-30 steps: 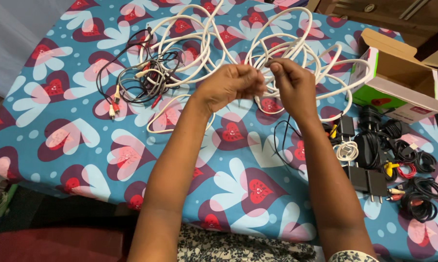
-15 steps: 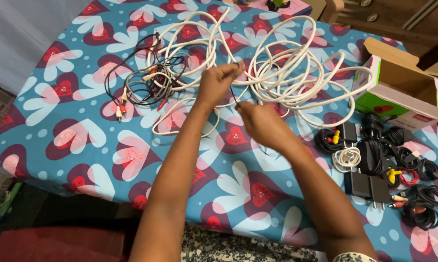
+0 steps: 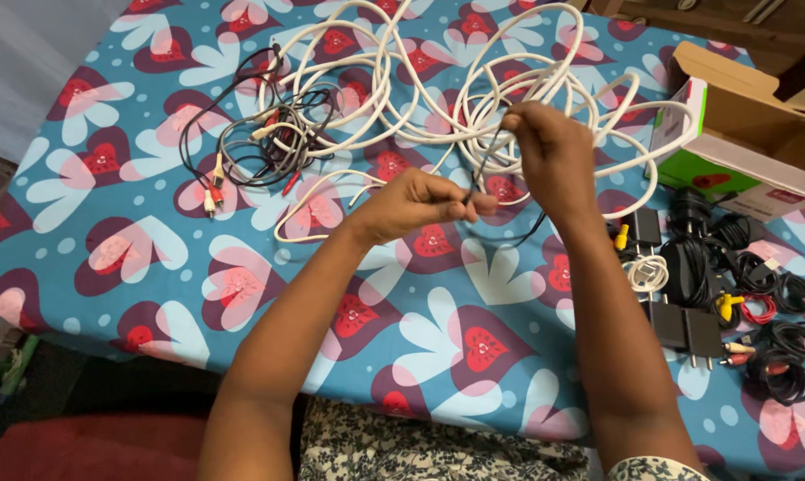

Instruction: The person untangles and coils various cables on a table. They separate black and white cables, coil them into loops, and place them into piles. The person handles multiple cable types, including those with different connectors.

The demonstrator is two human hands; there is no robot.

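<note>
A: In the head view, what are the hands doing?

B: The left hand (image 3: pixel 420 200) is closed, its fingertips pinching a thin black cable (image 3: pixel 479 174) near the middle of the worktop (image 3: pixel 269 294). The right hand (image 3: pixel 549 151) is raised a little farther off, fingers pressed together on the same cable higher up. So the strand runs taut between the two, and a loose loop of it hangs below the right wrist.

A: And around them?

B: Just beyond the hands lies a big tangle of white cable (image 3: pixel 393 98), spread loosely over the far middle of the worktop. To the far left sits a knot of thin black and grey leads (image 3: pixel 260 147) with red and white plugs.

A: Anything already tidied?

B: On the right, yes, I'd judge so: a cluster of coiled black cables (image 3: pixel 776 343), a small white coil (image 3: pixel 647 272) and dark plug adapters (image 3: pixel 683 330) lie close together, near an open cardboard box (image 3: pixel 741 142). The white tangle and the left knot look unsorted, so much seems left to do.
</note>
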